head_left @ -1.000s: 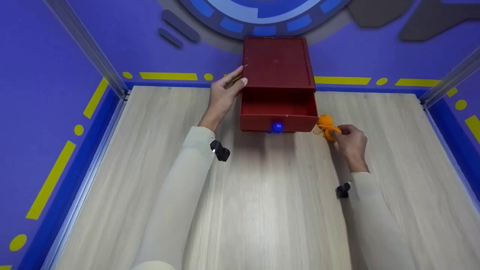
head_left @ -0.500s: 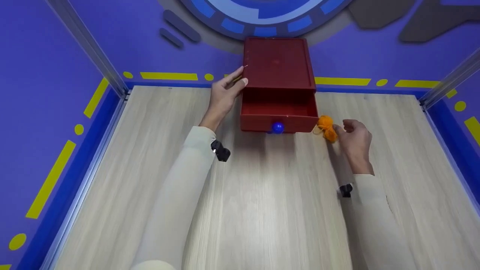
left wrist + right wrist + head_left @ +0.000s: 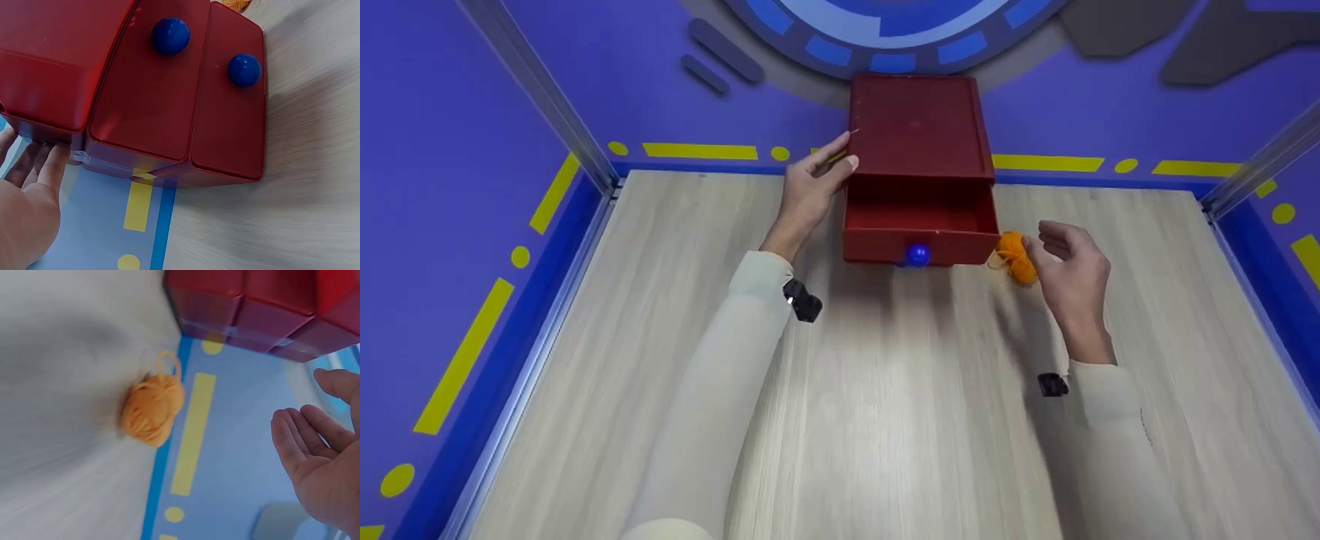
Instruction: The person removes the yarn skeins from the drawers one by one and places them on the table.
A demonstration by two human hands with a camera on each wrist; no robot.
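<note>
A red drawer cabinet (image 3: 919,124) stands against the back wall, its top drawer (image 3: 885,246) pulled out and bare inside where visible. The left hand (image 3: 805,196) touches the cabinet's left side near the upper front corner; in the left wrist view that hand (image 3: 34,208) has its fingers extended against the red side (image 3: 50,130). Orange yarn (image 3: 1018,259) lies on the table by the drawer's right front corner. Holding nothing, the right hand (image 3: 1076,289) hovers just right of it, fingers loosely bent. The right wrist view shows the yarn (image 3: 152,410) apart from this hand (image 3: 329,461).
Blue knobs (image 3: 170,36) mark the lower drawers in the left wrist view. Blue walls (image 3: 720,112) with yellow markings and metal corner posts (image 3: 547,94) enclose the wooden table (image 3: 870,420) at the back and sides.
The right hand has let go of the yarn, lifted and drawn back to the right, its fingers spreading. The yarn stays on the table, and the left hand keeps its place on the cabinet.
</note>
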